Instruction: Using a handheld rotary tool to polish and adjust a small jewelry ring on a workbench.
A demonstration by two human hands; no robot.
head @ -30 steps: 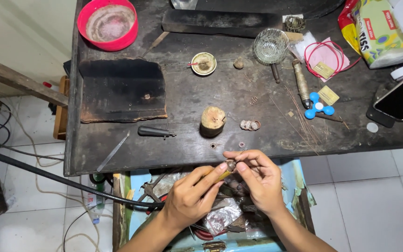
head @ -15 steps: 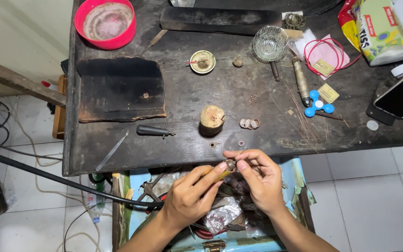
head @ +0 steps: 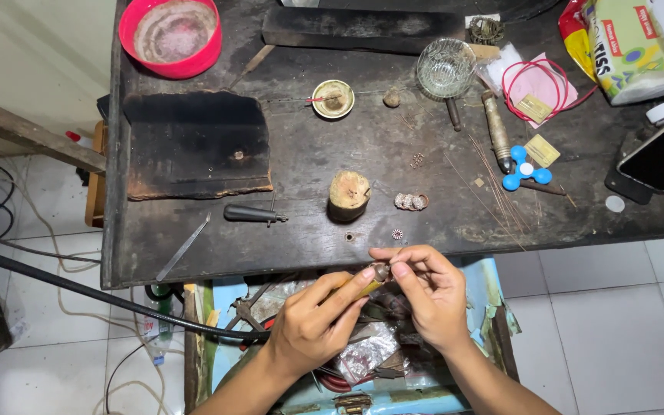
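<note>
Both hands meet just below the near edge of the dark workbench: the left hand is closed around a small yellowish tool, thumb and fingers pinching its handle, while the right hand pinches the tool's dark tip between thumb and forefinger; what sits at that tip is too small to tell. Directly beneath the grip lies an open blue drawer cluttered with foil and pliers. Just above the grip, on the bench edge, sits a tiny round ornament, and a little beyond it stand a short wooden stump and a cluster of small rings. Left of the grip lie a dark-handled awl and a thin metal file. Farther up and right are a blue spinner and a glass bowl; far up left, a charred block and a red bowl.
</note>
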